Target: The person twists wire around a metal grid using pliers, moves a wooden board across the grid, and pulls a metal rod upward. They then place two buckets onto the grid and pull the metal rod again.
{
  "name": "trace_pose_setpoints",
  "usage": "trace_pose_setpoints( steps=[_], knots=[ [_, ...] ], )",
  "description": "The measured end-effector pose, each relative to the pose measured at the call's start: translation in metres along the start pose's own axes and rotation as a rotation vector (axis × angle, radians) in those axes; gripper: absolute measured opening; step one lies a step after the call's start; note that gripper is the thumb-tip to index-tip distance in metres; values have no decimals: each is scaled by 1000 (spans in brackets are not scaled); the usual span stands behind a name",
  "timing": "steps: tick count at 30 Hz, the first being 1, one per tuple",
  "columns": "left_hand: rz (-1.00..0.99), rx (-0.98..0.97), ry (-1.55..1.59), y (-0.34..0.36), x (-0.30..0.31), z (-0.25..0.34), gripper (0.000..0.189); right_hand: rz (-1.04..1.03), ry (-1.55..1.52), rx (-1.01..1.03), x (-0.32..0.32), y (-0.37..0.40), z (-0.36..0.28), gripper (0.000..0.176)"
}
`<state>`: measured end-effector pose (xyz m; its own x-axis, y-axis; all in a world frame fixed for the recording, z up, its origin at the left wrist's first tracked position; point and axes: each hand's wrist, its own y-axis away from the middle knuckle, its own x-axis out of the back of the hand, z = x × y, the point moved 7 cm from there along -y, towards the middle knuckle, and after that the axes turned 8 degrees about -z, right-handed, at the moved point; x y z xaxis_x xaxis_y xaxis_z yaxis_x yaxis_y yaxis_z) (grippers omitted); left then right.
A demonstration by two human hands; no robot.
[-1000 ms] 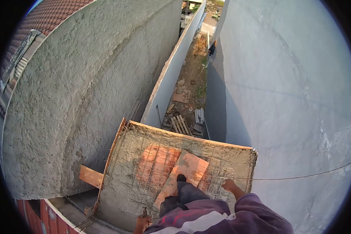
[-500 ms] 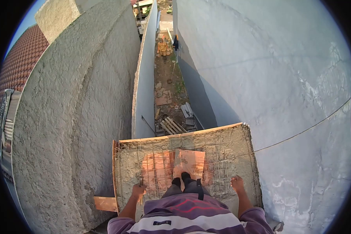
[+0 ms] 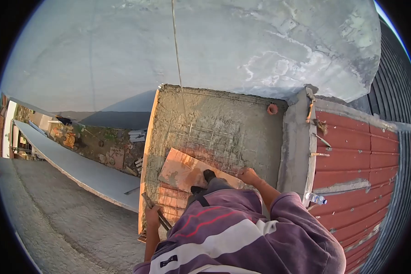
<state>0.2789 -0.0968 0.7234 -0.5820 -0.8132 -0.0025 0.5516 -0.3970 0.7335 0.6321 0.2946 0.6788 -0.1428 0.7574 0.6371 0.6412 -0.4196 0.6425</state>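
My left hand point(image 3: 153, 215) is wrapped round a long, narrow hand tool point(image 3: 164, 223), whose exact kind I cannot make out. It sits by the left edge of a small slab of rough, wet-looking concrete point(image 3: 260, 132). My right hand point(image 3: 247, 176) is closed beside the far right end of a plywood board point(image 3: 180, 171); whatever its fingers hold, if anything, is hidden. Both feet are on or by that board, which lies over a steel bar mesh point(image 3: 210, 141). Orange panels show beneath the mesh.
Along the slab's left runs a wooden form edge point(image 3: 149, 137) above a deep drop to rubble. A tall grey wall point(image 3: 214, 50) rises ahead. An orange pipe stub point(image 3: 272, 109) stands near the far right corner. To the right are a red metal roof point(image 3: 347, 169) and a plastic bottle point(image 3: 316, 198).
My view has swung to the right, bringing the red roof and pipe stub into sight. I have turned on the board, which now lies at a slant in view.
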Motion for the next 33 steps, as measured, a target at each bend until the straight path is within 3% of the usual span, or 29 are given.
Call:
trace_pose_setpoints(
  steps=[1, 4, 6, 9, 13, 17, 21, 24, 28, 30, 33],
  knots=[
    [-30, -19, -29, -13, -17, 9, 17, 7, -68, -66, -3, 12, 11, 25],
    [-179, -38, -192, -43, -65, 39, 24, 108, -184, -170, -24, 43, 58, 30],
    [-254, -45, -279, -56, -98, 58, 18, 189, -286, -211, -29, 57, 78, 32],
    [-411, -143, -349, -74, -151, 87, 18, 255, -516, -287, -8, 80, 54, 30],
    [-509, -70, -420, -76, -201, 104, 20, 400, -661, -256, -2, 91, 15, 33],
    [-579, 9, -539, -74, -210, 100, 22, 274, -505, -307, -56, 96, 16, 34],
    [-594, 124, -502, -82, -189, 72, 22, 295, -675, -374, -74, 108, 11, 36],
    [-594, 113, -434, -85, -197, 61, 25, 300, -765, -268, -44, 93, -25, 42],
    [-699, 87, -294, -66, -255, 79, 28, 233, -792, 85, 7, 56, -101, 64],
    [-764, 108, -99, -53, -302, 76, 27, 349, -653, 193, 46, 70, -133, 75],
    [-882, 158, -45, -30, -363, 63, 28, 583, -479, 143, 54, 71, -132, 79]
  ],
)
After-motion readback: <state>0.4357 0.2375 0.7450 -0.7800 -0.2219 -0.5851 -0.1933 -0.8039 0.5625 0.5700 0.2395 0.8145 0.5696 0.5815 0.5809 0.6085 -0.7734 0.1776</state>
